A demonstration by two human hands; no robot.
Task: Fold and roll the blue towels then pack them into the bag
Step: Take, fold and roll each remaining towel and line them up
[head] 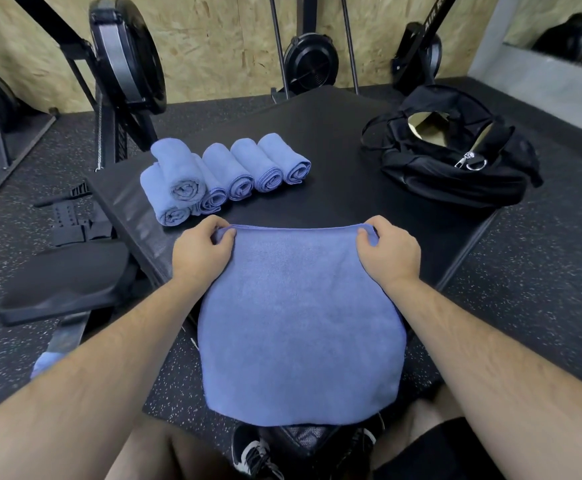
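Head view: rolled towels at ten o'clock, open bag at two, seemingly nothing packed; left hand and right hand each pinch a far corner of the flat towel at six.

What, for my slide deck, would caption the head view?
Left hand and right hand pinch far corners of flat blue cloth towel; rolled blue towels, open black fabric bag beyond.
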